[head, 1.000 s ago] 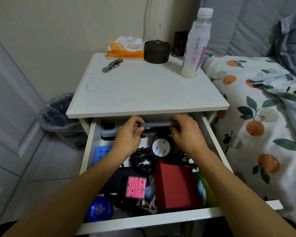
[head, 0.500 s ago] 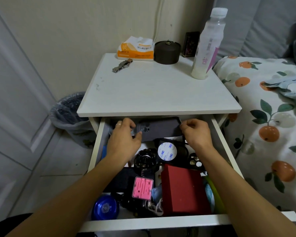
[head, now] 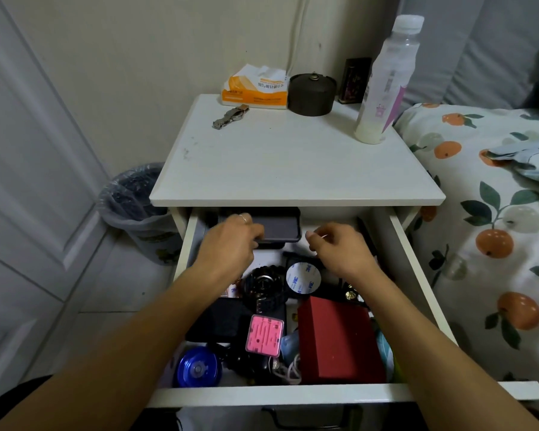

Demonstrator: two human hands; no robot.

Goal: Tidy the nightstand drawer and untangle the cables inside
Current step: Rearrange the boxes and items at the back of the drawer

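Early stage: left hand (head: 231,244) grips a dark phone-like case (head: 276,227); right hand (head: 339,247), beside it, loosely curled, apparently empty; drawer (head: 293,395) clutter and white cable (head: 288,370) below remain unsorted.

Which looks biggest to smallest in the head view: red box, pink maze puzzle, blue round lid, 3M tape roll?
1. red box
2. blue round lid and pink maze puzzle, too alike to rank
3. 3M tape roll, though it lies farther from the camera

White nightstand (head: 293,169) and drawer (head: 293,395); inside, red box (head: 339,340), pink maze tile (head: 264,335), blue disc (head: 198,368), grey-black case (head: 277,227); on top, orange-white tissue pack (head: 255,88), dark brown tin (head: 312,94); bedsheet (head: 492,231) white with orange-fruit, green-leaf print.
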